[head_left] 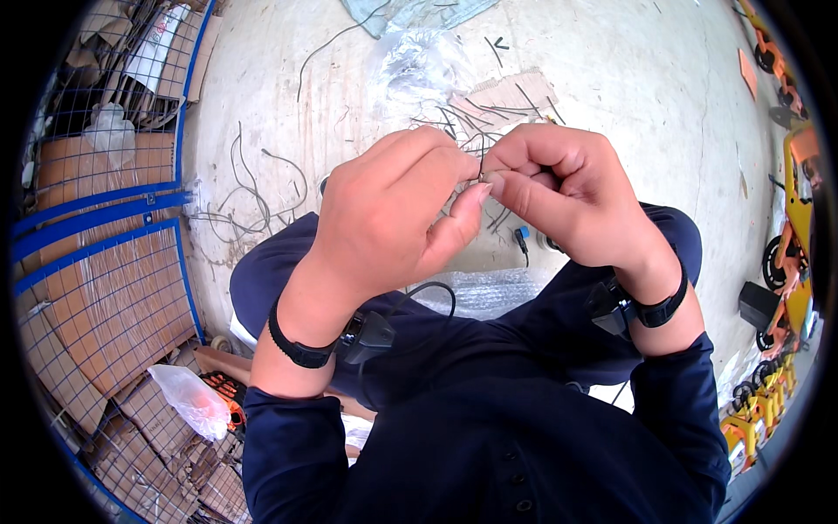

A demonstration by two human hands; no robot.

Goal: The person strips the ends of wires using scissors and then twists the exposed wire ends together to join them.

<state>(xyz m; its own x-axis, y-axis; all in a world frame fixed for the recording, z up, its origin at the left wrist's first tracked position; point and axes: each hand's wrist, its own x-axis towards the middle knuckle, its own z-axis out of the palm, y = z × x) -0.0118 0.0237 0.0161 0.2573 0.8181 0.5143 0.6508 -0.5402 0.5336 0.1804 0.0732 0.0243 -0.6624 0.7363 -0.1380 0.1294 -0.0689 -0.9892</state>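
My left hand (384,205) and my right hand (572,196) meet fingertip to fingertip above the floor, between my bent knees. Both pinch a thin dark wire (482,150), of which only a short piece shows between the fingers; the rest is hidden. Below my right hand lies a black cable plug with a blue end (522,236). Just beyond my fingers, several cut lengths of black cable (502,109) are scattered over a flat piece of cardboard (524,90).
Farther off are a crumpled clear plastic bag (419,65) and a light blue cloth (419,13). Loose black cable (249,179) curls at the left, beside a blue mesh cage (179,157) holding cardboard. Bubble wrap (489,293) lies between my legs. Yellow and orange wheeled equipment (796,192) lines the right.
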